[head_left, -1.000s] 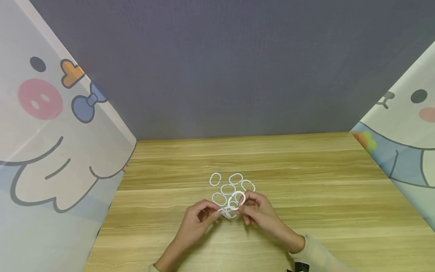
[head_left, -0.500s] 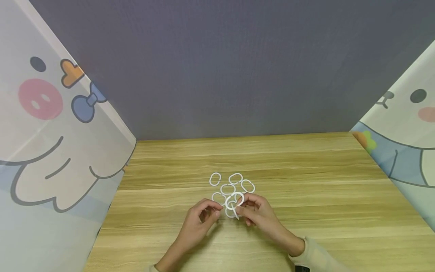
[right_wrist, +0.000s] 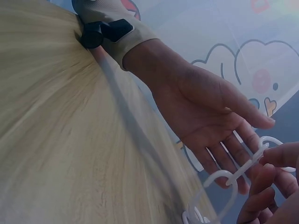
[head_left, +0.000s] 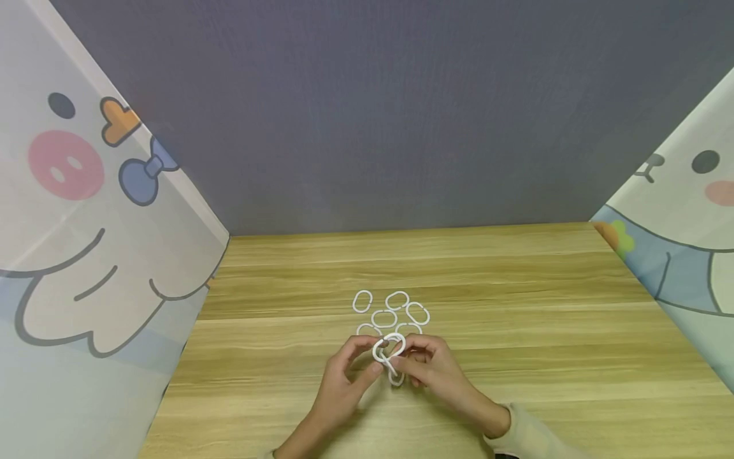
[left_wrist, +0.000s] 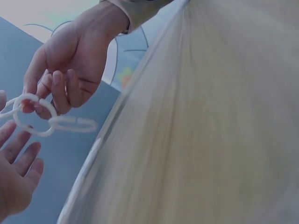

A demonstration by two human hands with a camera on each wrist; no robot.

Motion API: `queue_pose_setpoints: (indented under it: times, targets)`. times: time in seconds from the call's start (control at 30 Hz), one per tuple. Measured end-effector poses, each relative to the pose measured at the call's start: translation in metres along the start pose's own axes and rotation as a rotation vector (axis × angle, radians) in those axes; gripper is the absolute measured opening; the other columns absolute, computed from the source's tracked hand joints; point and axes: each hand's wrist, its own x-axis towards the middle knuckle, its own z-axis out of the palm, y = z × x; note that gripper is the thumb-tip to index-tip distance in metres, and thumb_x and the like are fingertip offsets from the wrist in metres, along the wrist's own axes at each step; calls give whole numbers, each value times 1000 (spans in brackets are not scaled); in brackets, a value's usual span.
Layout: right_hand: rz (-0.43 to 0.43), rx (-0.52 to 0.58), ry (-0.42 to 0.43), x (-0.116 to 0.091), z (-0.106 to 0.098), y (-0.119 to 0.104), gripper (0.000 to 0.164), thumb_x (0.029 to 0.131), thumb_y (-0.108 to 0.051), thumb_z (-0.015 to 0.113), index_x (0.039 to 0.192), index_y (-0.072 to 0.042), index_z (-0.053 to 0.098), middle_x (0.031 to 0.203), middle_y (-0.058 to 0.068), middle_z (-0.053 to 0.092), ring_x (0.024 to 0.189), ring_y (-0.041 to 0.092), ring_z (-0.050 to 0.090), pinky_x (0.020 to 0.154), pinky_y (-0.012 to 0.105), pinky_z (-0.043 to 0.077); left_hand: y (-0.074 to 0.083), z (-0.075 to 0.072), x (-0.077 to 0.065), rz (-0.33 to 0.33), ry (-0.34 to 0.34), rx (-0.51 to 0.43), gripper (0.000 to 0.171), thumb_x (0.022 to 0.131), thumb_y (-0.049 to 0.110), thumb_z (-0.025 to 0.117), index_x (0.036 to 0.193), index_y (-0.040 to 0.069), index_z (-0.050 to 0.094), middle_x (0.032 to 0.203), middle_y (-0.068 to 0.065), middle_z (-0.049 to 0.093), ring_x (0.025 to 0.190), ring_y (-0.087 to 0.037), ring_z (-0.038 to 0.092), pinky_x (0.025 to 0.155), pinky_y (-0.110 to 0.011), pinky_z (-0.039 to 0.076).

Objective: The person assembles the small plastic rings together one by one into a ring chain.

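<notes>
My right hand [head_left: 438,366] pinches a short chain of white plastic split rings between thumb and fingers. One ring [head_left: 375,351] stands out at the top of the chain, and another ring [head_left: 395,383] hangs lower. In the right wrist view, a link [right_wrist: 243,169] joins two rings. Close on the other side is my left hand [head_left: 341,382], thumb and index finger apart around the chain's near side. Seen from the right wrist, the left palm [right_wrist: 201,105] faces the chain with extended fingers. Right fingertips hide part of the middle link.
Several loose white split rings [head_left: 384,311] lie on the wooden table [head_left: 516,306], just beyond the hands. A grey panel [head_left: 367,115] rises at the table's back edge. Printed cartoon panels flank the left [head_left: 189,268] and right [head_left: 694,280] sides.
My left hand has let go of the ring it pinched and come in to the right, beside the chain. My right hand keeps its hold and has drawn the rings slightly nearer.
</notes>
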Motion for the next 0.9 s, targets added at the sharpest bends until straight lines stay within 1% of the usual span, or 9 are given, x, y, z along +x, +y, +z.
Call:
queue_pose_setpoints:
  times: [0.1,0.17,0.33,0.4,0.5,0.57,0.7,0.83,0.9]
  targets:
    - [-8,3,-4,-1,0,2,12,101,3,73,103,15,70,83,-9,71,59,0,52,51,18,44,-1,3,-1,-14,-9,-58,22,108,-2,66,128,6,65,130,-16,76,126,-22,71,113,-42,54]
    - [-7,4,-4,-1,1,3,13,101,3,73,103,15,70,84,-9,72,59,0,52,51,17,45,-1,5,-1,-24,-4,-85,15,109,-2,63,123,4,64,125,-17,76,121,-19,72,106,-38,58]
    - [-2,-9,2,0,3,6,12,100,3,73,104,15,71,86,-8,73,59,0,52,52,15,44,-1,8,-1,-31,25,-105,9,111,-2,59,118,2,64,118,-20,75,113,-16,74,98,-34,62]
    - [0,-21,5,0,3,6,12,100,3,74,105,14,72,86,-3,74,58,-1,52,51,15,44,-1,9,-1,-38,43,-100,7,111,-2,59,116,1,64,116,-20,75,112,-15,73,101,-34,61]
    - [5,-40,8,-1,3,6,13,100,2,75,106,13,73,84,8,74,58,-1,53,50,16,45,-1,8,-1,-60,70,-92,5,111,-2,60,114,0,63,114,-19,75,112,-14,72,104,-32,59]
    - [11,-58,12,-1,3,5,13,101,1,76,107,11,74,84,12,73,58,0,54,51,17,47,-1,6,-1,-74,88,-92,4,111,-2,60,114,-1,63,114,-21,74,111,-13,71,105,-31,57]
    - [28,-78,22,-2,-1,4,12,102,0,75,109,11,73,88,13,72,60,1,55,53,18,48,-2,2,0,-94,127,-114,5,111,-2,58,114,-5,61,113,-25,72,108,-11,70,100,-29,59]
    - [46,-86,31,-3,-5,3,11,103,3,73,111,11,73,92,22,73,61,2,55,53,19,50,-3,-2,1,-103,175,-143,7,112,-3,56,114,-9,59,112,-24,71,103,-11,70,93,-27,61]
    - [54,-94,38,-3,-6,4,12,103,2,73,111,11,73,93,27,72,60,2,55,53,20,50,-4,-4,3,-107,204,-165,9,113,-3,54,115,-11,58,110,-20,71,100,-11,70,89,-27,61]
